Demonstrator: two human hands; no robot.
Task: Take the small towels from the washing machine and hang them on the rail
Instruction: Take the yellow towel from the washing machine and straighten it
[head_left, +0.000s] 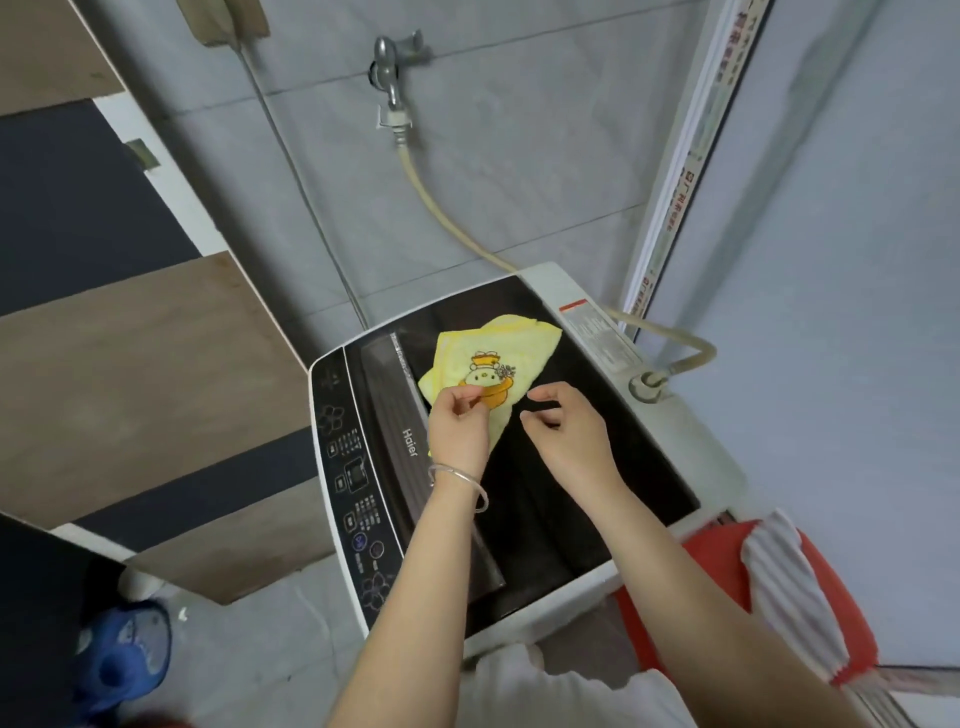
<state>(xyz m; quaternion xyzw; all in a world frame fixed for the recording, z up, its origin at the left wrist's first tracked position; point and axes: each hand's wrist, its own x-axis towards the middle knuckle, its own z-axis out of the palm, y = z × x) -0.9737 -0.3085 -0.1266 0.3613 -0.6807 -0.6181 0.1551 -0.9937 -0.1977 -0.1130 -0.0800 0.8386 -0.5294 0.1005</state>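
On washer lid (571, 467), yellow towel (488, 358) pinched by left hand (460, 431)

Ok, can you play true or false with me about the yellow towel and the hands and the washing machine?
1. The yellow towel lies on the washing machine lid. True.
2. The towel has a cartoon picture on it. True.
3. The lid is wide open. False: it is closed, with the towel on top.
4. The left hand pinches the towel's edge. True.
5. The right hand grips the towel too. False: it is beside the towel, fingers curled on nothing.
6. The hose from the tap is bright blue. False: it is beige.
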